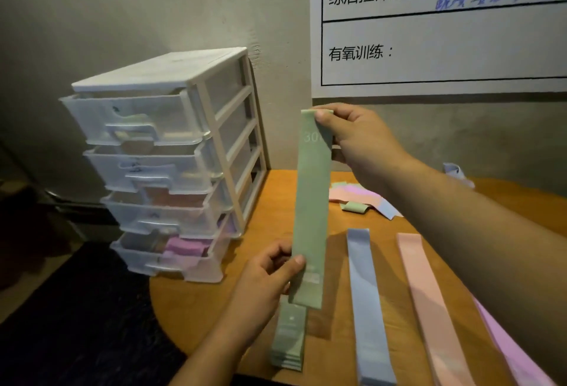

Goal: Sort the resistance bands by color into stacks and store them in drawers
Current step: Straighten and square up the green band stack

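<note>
Head view: the right hand (365,140) pinches the top end of a flat sage-green rubber resistance band (311,207) and the left hand (267,275) pinches it near the bottom, holding it upright above a stack of matching green bands (288,339) on the round orange wooden worktop (196,309), beside a pale blue band (368,309), a pink band (429,309) and a lilac band (515,361); a white plastic four-drawer cabinet (171,155) stands at the left
</note>
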